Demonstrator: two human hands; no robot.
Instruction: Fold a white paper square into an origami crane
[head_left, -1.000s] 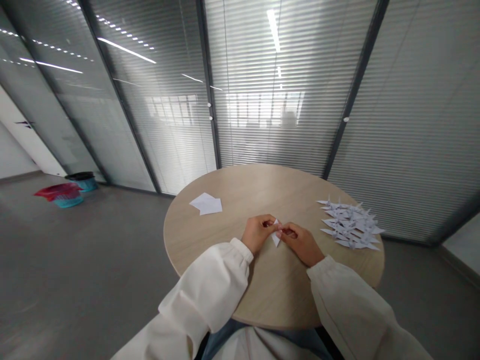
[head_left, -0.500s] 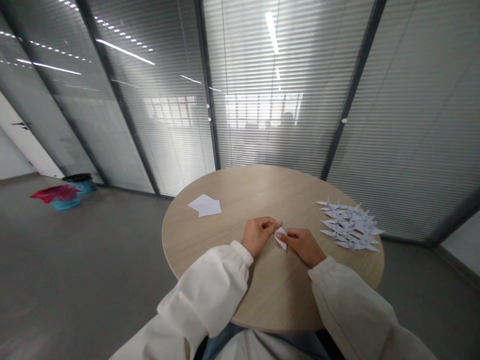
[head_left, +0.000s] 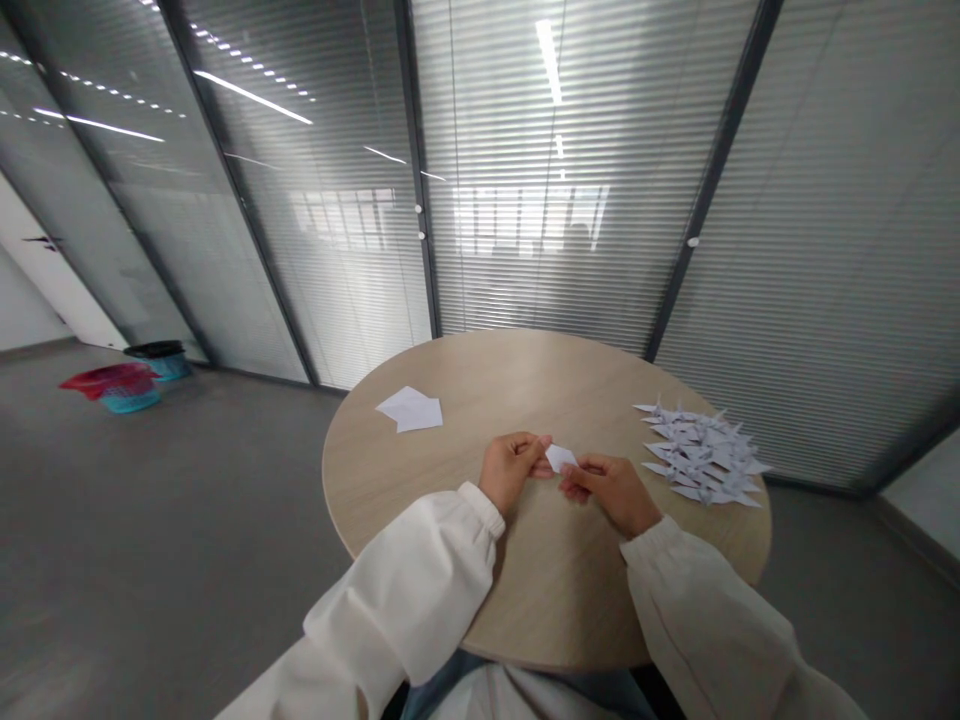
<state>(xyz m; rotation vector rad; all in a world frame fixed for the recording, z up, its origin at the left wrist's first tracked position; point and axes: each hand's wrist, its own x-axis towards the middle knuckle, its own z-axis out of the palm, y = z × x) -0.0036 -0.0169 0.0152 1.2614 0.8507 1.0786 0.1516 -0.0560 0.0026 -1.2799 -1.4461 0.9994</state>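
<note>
A small folded piece of white paper (head_left: 560, 458) lies between my two hands over the round wooden table (head_left: 525, 570). My left hand (head_left: 512, 466) pinches its left edge with fingers closed. My right hand (head_left: 609, 490) holds the paper's right side, fingers curled onto it. Both arms wear cream sleeves. How far the paper is folded is too small to tell.
A pile of several folded white paper cranes (head_left: 703, 452) lies on the table's right side. Flat white sheets (head_left: 411, 408) lie at its left. Glass walls with blinds stand behind. A red and teal basket (head_left: 120, 388) and a dark bin (head_left: 157, 352) sit on the floor, far left.
The paper has been turned between my fingers, from pointing down toward me to lying flatter and higher. Both hands stayed in place at the table's middle.
</note>
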